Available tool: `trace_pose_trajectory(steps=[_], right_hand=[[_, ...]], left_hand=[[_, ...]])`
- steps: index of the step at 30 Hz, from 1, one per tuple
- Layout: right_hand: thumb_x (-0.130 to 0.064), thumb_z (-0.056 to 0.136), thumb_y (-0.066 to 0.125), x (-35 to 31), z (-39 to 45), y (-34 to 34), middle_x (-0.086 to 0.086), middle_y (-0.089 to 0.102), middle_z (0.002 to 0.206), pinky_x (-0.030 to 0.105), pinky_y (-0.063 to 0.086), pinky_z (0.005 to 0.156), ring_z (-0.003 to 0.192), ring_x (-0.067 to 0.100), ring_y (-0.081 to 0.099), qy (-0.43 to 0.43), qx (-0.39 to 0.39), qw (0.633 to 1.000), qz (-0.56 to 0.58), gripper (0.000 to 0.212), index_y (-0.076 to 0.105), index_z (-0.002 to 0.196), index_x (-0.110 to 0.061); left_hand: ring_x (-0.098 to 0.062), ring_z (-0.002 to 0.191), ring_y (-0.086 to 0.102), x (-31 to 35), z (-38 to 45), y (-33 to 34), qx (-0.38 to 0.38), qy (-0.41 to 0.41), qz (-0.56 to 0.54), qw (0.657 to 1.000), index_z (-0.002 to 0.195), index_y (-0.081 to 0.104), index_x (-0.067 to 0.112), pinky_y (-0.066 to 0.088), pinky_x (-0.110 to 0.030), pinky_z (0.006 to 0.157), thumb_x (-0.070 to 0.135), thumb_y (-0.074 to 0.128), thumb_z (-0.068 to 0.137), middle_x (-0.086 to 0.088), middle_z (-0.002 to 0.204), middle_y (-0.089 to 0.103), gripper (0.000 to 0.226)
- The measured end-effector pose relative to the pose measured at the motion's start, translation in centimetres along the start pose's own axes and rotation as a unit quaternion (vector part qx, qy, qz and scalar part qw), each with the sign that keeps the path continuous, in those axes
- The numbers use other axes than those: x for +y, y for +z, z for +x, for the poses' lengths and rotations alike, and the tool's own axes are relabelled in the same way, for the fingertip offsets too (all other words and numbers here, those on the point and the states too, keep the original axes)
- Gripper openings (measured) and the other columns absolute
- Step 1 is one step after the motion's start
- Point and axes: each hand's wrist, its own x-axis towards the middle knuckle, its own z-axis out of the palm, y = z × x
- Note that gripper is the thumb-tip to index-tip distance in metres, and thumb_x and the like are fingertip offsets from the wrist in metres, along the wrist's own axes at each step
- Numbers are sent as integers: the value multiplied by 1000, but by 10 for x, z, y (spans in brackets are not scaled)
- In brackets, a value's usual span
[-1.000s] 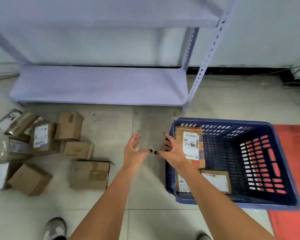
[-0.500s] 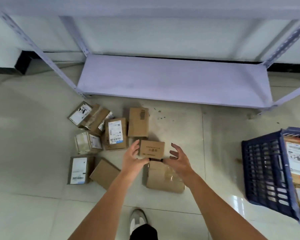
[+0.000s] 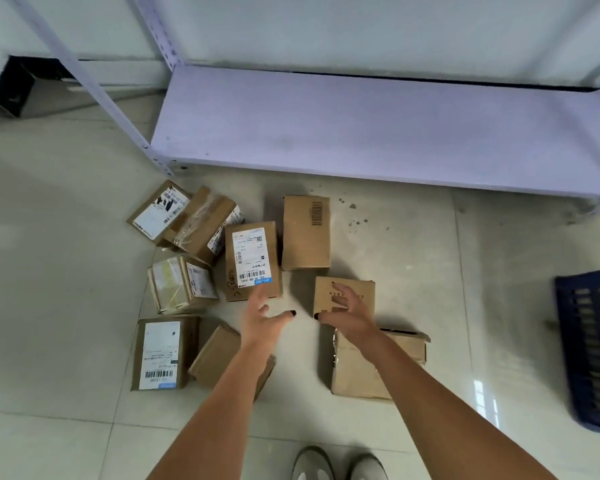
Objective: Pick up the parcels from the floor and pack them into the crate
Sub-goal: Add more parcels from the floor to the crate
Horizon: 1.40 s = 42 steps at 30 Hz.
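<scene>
brown cardboard parcels (image 3: 251, 260) scattered on floor; blue crate (image 3: 591, 344) at right.

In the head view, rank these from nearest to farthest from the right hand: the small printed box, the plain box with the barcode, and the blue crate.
From the right hand:
1. Small printed box, directly under the fingers.
2. Plain box with the barcode, just beyond, toward the shelf.
3. Blue crate, far off at the right edge.

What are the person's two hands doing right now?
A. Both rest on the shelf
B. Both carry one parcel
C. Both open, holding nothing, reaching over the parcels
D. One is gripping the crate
C: the left hand and right hand have spread fingers over the floor parcels, with nothing gripped.
</scene>
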Motion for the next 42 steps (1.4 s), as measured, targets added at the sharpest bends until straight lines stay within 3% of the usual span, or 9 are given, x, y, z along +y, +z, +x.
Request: trace_pose_trajectory(steps=[5, 9, 16, 21, 27, 32, 36, 39, 42], right_hand=[[-7, 76, 70, 5, 54, 54, 9, 37, 147, 34, 40, 106, 131, 23, 41, -33, -51, 997, -36, 78, 32, 144, -21], [-15, 74, 71, 10, 81, 82, 5, 40, 146, 31, 39, 107, 131, 20, 43, -39, -54, 994, -88, 83, 30, 146, -24], [-19, 76, 71, 3, 82, 83, 1, 44, 144, 22, 36, 98, 121, 14, 47, -31, -68, 990, -118, 83, 29, 147, -25], [-34, 51, 76, -16, 16, 69, 5, 46, 142, 30, 39, 106, 124, 18, 48, 1, -73, 993, -97, 104, 33, 144, -24], [-26, 67, 76, -54, -111, 36, -5, 51, 137, 23, 38, 100, 121, 13, 51, 20, -44, 996, -77, 87, 36, 144, -23], [-23, 58, 76, -88, -215, 14, 0, 67, 115, 20, 42, 70, 78, 7, 51, 34, -9, 999, 31, 82, 49, 135, -30], [-11, 73, 68, -101, -267, -10, -20, 70, 98, 22, 54, 84, 94, 6, 65, 2, 55, 998, 34, 55, 60, 124, -32], [-10, 77, 66, -96, -288, -39, -10, 72, 108, 3, 48, 71, 89, -1, 64, -12, 104, 994, 35, 50, 61, 124, -25], [-5, 76, 64, -89, -299, -79, -5, 74, 103, 13, 48, 83, 92, 4, 65, -11, 152, 983, 102, 49, 62, 123, -18]], left_hand=[[-21, 121, 52, -25, 54, -35, 141, 39, 64, 987, 139, 39, 21, 42, -41, 106, 6, 74, 71, -4, 132, 54, 78], [-24, 132, 43, -36, 83, -53, 113, 11, 90, 989, 144, 30, 23, 36, -41, 111, 19, 74, 74, -4, 143, 45, 83], [-22, 124, 49, -37, 83, -54, 73, -39, 20, 996, 142, 37, 18, 39, -34, 105, 11, 67, 79, -5, 137, 51, 71], [-21, 120, 53, -11, 13, -60, 63, -68, 0, 996, 139, 41, 21, 38, -36, 108, 5, 65, 77, -2, 131, 58, 68], [-19, 121, 51, 49, -108, -60, 66, -46, -12, 997, 136, 43, 21, 36, -30, 104, 4, 70, 75, -1, 130, 57, 69], [-13, 124, 40, 96, -197, -37, 102, 21, 1, 995, 121, 51, 26, 38, -34, 102, 13, 75, 73, 4, 140, 34, 55], [-20, 131, 36, 123, -236, -10, 156, 36, -56, 985, 137, 34, 25, 31, -39, 109, 12, 80, 67, -3, 142, 37, 85], [-28, 138, 29, 138, -250, 17, 156, 49, -33, 986, 143, 25, 24, 15, -47, 117, 13, 81, 65, -6, 144, 40, 96], [-27, 133, 33, 148, -266, 55, 130, 56, -36, 989, 142, 26, 26, 20, -48, 115, 7, 81, 64, -8, 140, 45, 97]])
